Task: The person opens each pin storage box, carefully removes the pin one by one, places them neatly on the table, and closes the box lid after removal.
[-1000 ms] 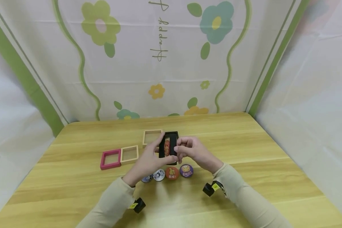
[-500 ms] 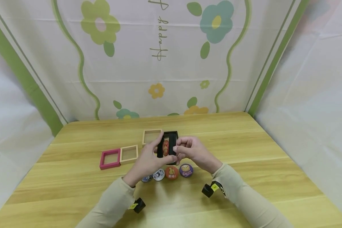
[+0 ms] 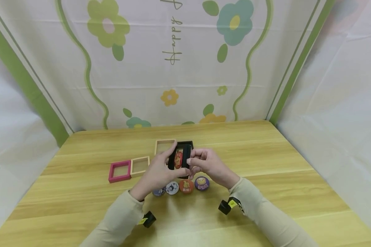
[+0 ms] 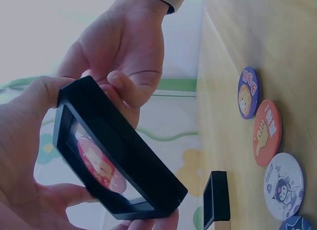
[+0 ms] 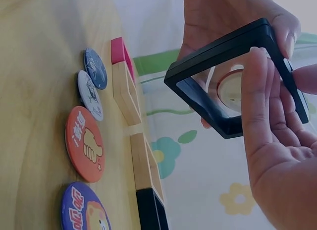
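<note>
A black square display frame point(image 3: 188, 151) with a clear film window is held tilted above the table. Inside the window sits a red round badge point(image 3: 178, 160); its pale back point(image 5: 230, 91) shows in the right wrist view. My left hand point(image 3: 160, 173) grips the frame between thumb and fingers along opposite edges. At the near right edge, my right hand point(image 3: 214, 167) pinches the frame, with one finger point(image 5: 255, 101) lying across its back by the film. Below the frame, several badges lie in a row: purple point(image 3: 202, 183), orange point(image 3: 186, 186), white point(image 3: 172, 188) and blue point(image 3: 159, 191).
On the wooden table point(image 3: 250, 147) stand a pink frame point(image 3: 119, 171), a light wooden-coloured frame point(image 3: 140, 166) beside it, and another such frame point(image 3: 165, 146) farther back. A second black frame point(image 4: 216, 198) lies behind the hands. A printed cloth point(image 3: 198, 75) hangs behind the table.
The held black frame has tilted slightly, and the red badge in it has shifted a little to the left in the head view. Both hands keep their hold; the badges on the table stay put.
</note>
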Tool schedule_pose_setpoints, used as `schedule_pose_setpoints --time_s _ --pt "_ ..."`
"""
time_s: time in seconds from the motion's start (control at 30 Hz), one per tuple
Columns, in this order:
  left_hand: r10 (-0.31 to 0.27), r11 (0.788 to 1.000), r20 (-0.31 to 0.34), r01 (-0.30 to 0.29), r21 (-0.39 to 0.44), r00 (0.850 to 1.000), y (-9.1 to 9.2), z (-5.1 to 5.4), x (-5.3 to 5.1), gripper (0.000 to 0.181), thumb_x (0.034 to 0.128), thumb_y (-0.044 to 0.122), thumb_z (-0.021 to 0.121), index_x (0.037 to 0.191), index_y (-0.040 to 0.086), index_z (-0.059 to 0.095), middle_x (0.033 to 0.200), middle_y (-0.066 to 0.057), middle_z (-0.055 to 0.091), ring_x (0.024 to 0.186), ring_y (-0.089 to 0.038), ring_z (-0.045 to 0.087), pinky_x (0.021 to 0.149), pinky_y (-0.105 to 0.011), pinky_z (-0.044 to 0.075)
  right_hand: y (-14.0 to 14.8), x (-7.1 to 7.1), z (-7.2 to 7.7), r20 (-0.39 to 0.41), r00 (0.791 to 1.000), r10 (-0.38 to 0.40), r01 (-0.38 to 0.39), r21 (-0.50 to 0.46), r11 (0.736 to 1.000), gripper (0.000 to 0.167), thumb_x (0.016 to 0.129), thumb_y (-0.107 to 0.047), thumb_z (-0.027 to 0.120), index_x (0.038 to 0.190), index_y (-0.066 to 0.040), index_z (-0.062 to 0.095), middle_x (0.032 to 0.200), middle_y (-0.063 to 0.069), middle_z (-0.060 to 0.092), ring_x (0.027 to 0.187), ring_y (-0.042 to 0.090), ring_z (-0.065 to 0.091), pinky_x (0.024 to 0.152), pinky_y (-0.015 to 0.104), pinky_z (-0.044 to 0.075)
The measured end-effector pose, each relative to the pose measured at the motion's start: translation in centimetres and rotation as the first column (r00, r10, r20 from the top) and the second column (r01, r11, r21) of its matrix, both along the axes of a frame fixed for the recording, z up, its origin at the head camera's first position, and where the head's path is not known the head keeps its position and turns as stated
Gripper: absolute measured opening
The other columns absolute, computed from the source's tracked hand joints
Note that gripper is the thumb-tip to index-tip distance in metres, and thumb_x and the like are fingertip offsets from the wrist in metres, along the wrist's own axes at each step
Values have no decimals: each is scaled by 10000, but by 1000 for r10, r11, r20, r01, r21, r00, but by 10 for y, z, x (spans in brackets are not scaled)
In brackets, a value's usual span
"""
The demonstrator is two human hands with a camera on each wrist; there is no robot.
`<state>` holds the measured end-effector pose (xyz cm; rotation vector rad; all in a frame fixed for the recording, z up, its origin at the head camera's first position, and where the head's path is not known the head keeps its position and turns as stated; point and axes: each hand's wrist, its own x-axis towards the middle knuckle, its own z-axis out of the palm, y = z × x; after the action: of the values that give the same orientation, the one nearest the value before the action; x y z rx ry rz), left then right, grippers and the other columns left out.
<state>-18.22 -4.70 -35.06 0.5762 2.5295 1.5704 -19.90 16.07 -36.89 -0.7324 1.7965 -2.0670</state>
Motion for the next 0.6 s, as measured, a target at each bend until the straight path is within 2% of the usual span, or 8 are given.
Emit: schedule_pose_setpoints --time_s 0.1,0.27,0.33,0.5,0.6 --pt "-13 1000 -3 13 -13 1000 0 -1 -1 1007 783 333 842 1561 190 218 1001 -124 619 627 -173 578 555 -309 512 1 1 -3 4 1000 -3 3 2 1000 134 920 -46 589 925 88 589 815 178 643 643 226 634 617 373 575" --pt "3 997 -18 -5 -71 1000 1 1 -1 1001 778 355 842 1553 209 227 1046 -174 587 612 -174 543 545 -307 495 1 2 -2 15 1000 -12 11 13 1000 124 923 -49 582 906 73 588 786 163 634 631 227 632 608 370 574" --pt "21 996 -27 -23 -88 999 2 1 -1 990 777 379 838 1549 216 239 1161 -194 540 658 -179 541 559 -310 495 1 2 -2 22 1000 -22 22 12 1000 125 925 -57 578 886 62 579 768 149 621 623 225 625 608 371 573" --pt "46 993 -35 -50 -104 998 2 1 -1 970 781 415 824 1544 218 260 1299 -257 477 682 -192 533 557 -317 492 -1 2 0 39 999 -35 35 -1 999 132 921 -59 577 855 55 564 728 123 597 612 216 608 610 374 573" --pt "43 993 -23 -45 -112 999 0 1 -1 975 785 412 821 1548 212 248 1137 -217 557 617 -176 525 531 -311 480 -3 2 0 50 998 -30 30 -6 1000 149 921 -57 578 837 62 549 717 121 595 607 215 605 608 374 571"
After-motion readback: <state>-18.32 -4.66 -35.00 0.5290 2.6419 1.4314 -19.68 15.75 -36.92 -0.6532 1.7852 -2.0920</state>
